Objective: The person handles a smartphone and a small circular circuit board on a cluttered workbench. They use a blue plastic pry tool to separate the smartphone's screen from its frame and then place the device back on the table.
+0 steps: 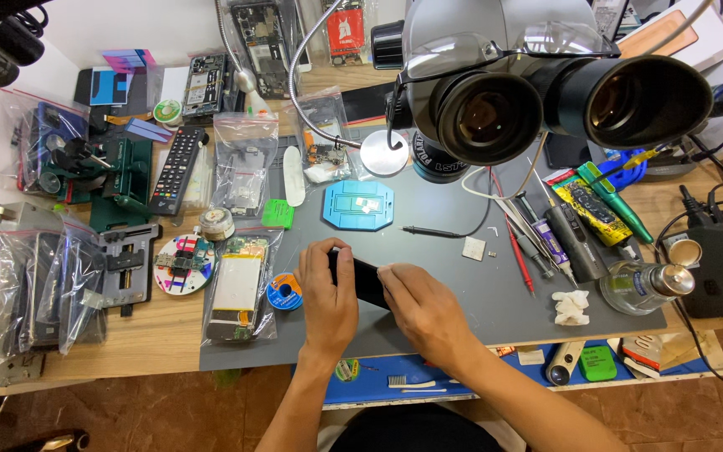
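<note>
The phone (367, 280) lies on the mat (462, 301) — microscope (495, 92) behind it, bottle (642, 286) to its right.

An electronics repair workshop. A microscope (537, 92) hangs over the grey mat (479, 293) on the wooden table (152, 335). Bagged phone parts (240, 289), circuit boards (204, 84), tweezers (508, 213) and a solder reel (284, 292) crowd round it.

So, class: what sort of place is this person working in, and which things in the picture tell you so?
Most likely a phone or electronics repair bench. A stereo microscope hangs over a grey work mat, opened phones lean at the back, and both hands, left hand and right hand, hold a dark phone.
</note>
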